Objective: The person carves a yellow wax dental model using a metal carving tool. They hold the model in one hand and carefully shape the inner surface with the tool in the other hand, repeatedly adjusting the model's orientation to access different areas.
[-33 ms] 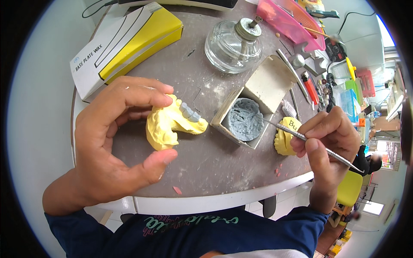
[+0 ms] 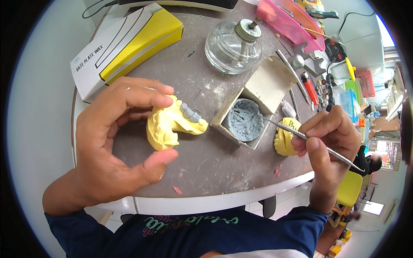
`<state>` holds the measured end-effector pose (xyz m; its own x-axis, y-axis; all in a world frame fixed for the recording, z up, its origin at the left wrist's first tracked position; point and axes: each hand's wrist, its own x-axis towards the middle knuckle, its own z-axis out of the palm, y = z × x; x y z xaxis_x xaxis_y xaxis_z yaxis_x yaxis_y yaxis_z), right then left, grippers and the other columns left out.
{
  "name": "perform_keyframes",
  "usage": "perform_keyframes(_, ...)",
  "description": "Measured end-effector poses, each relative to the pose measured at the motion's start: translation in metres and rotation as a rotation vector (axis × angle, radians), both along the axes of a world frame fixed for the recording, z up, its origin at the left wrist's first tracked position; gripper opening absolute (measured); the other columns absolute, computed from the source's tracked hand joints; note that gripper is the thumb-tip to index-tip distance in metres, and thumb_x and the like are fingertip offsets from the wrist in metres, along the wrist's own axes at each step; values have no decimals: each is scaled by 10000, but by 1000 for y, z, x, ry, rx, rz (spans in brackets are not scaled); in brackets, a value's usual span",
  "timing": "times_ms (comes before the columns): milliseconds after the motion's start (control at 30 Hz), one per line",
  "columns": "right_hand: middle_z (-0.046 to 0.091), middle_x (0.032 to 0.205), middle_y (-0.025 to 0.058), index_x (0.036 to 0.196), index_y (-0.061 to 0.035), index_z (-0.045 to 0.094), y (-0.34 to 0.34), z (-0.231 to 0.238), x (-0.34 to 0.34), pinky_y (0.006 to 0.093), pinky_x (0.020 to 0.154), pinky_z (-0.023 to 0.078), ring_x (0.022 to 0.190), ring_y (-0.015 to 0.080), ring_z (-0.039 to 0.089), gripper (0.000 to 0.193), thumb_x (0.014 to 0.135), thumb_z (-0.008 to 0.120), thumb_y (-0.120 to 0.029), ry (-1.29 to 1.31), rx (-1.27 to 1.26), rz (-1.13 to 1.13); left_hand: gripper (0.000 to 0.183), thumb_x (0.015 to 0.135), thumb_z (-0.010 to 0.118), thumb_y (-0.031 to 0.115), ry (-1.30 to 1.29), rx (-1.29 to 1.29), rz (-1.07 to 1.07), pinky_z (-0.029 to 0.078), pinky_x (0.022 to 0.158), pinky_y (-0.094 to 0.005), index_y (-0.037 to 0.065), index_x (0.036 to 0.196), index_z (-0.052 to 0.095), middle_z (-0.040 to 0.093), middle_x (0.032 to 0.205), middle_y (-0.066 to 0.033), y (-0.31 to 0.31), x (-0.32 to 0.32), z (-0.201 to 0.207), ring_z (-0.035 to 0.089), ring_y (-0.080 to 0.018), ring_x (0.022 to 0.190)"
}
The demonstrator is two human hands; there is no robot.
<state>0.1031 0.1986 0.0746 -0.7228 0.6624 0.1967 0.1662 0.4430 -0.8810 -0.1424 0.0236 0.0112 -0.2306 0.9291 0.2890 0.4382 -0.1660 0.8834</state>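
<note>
A yellow plaster dental model [image 2: 161, 124], horseshoe-shaped, is gripped at its edges between the thumb and fingers of my left hand [image 2: 116, 137]. Grey wax teeth [image 2: 189, 113] sit along one arm of it. Pinched like a pen in my right hand [image 2: 329, 142] is a thin metal wax carver [image 2: 309, 142]. Its far tip reaches over the grey wax [image 2: 245, 120] inside an open cardboard box [image 2: 221, 122]; whether it touches the wax I cannot tell. Close by my right fingers, a second yellow plaster model [image 2: 284, 142] lies on the table, partly hidden by them.
Behind the cardboard box stands a glass spirit lamp [image 2: 232, 47]. A white and yellow carton [image 2: 129, 47] lies at the far left. Metal tools, a red lighter [image 2: 310, 88] and a pink basket [image 2: 275, 19] crowd the far right. Pink scraps [image 2: 177, 190] dot the table near its edge.
The wax carver's tip has shifted slightly left and away from me over the grey wax. My left hand and the model it holds look unmoved.
</note>
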Motion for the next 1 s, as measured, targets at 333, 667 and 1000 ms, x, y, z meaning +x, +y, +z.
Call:
perform_keyframes(333,591,740,133,855,-10,484,13,-4,-10,232,513,431,580,129,535,209,885,624,-161,114,153,-83,476,757,721,184,-35,5,-25,481,947,-315,-5,1154,538,530,1216,-175,1,1,2,587,-203,1087)
perform_keyframes(667,697,884,170,971,27,592,56,-4,-42,247,663,532,728,152,665,102,924,572,-62,282,140,-1,469,759,732,173,-32,12,-42,490,929,-307,-14,1147,546,534,1202,-174,5,2,2,587,-194,1072)
perform_keyframes(1000,600,817,113,1007,-38,509,3,-9,-17,263,595,434,662,154,562,107,949,538,-123,248,336,115,523,703,781,133,70,62,-83,505,911,-292,-43,1138,550,550,1181,-184,4,-3,6,603,-197,1042)
